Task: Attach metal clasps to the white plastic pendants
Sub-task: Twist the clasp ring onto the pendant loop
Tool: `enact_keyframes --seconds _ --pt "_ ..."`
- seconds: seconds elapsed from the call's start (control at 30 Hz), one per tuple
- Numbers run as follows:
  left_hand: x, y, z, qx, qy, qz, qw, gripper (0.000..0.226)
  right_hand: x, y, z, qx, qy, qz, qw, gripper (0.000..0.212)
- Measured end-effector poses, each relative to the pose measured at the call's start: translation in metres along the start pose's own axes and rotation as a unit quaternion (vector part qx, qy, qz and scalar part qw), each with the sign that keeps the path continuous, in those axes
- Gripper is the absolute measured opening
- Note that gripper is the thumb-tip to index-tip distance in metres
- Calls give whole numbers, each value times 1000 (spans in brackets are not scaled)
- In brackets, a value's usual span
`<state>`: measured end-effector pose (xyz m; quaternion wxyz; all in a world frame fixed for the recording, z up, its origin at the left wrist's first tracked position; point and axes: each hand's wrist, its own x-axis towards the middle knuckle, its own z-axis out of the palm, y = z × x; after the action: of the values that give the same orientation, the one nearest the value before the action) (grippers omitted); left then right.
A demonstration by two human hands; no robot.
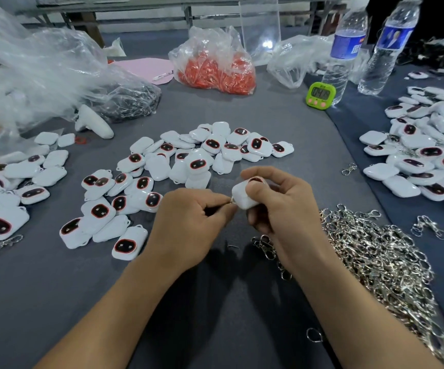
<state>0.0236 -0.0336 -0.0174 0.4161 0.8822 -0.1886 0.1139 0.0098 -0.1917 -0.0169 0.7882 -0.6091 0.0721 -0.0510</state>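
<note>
Light falls soft and even from above onto the dark grey cloth-covered table (242, 113). My left hand (189, 225) and right hand (282, 203) throw a loose dark shadow on the cloth just beneath them. The heap of silver metal clasps (375, 262) sparkles with hard little glints, and a white flare burns on the clear acrylic sheet (262, 43) at the back. The middle is sharp: the white plastic pendant (242, 197) I grip reads crisply, though the small metal ring (233, 200) my left fingers pinch is too tiny to resolve. The crumpled clear plastic bag (29, 62) at far left smears into blur. The two clear plastic water bottles (347, 49) lean and bend near the black top right corner.
</note>
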Motion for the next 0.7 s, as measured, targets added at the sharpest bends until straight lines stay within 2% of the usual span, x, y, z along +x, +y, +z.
enact_keyframes --seconds 0.1,0.17,0.23,0.3,0.4,0.47,0.53,0.6,0.63,0.67,0.7 --pt "-2 0 -4 218 -12 88 972 21 -5 5 4 -145 6 -87 986 22" --pt "-6 0 -2 254 -4 94 963 20 -6 7 6 -193 3 -100 976 21" --pt "-9 1 2 164 11 36 986 19 -3 6 5 -130 0 -60 990 22" --pt "-8 -1 6 8 9 -44 999 16 2 2 2 -43 -3 -8 999 22" --pt "-2 -3 12 -168 -12 -128 977 14 6 0 0 31 -7 46 998 19" --pt "1 -2 12 -221 -17 -163 961 21 6 0 0 56 -11 64 996 19" --pt "2 0 9 -222 -13 -145 964 22 5 0 1 72 -11 69 995 19" --pt "1 -1 5 -128 -5 -89 988 13 4 2 1 65 -3 50 997 20" --pt "1 -2 4 -27 -13 -53 998 16 3 4 2 23 5 16 1000 20" --pt "0 -2 3 94 -28 -17 995 21 1 7 2 -66 16 -35 997 21" --pt "-1 -1 4 196 -40 20 980 22 0 11 4 -179 27 -92 979 21"
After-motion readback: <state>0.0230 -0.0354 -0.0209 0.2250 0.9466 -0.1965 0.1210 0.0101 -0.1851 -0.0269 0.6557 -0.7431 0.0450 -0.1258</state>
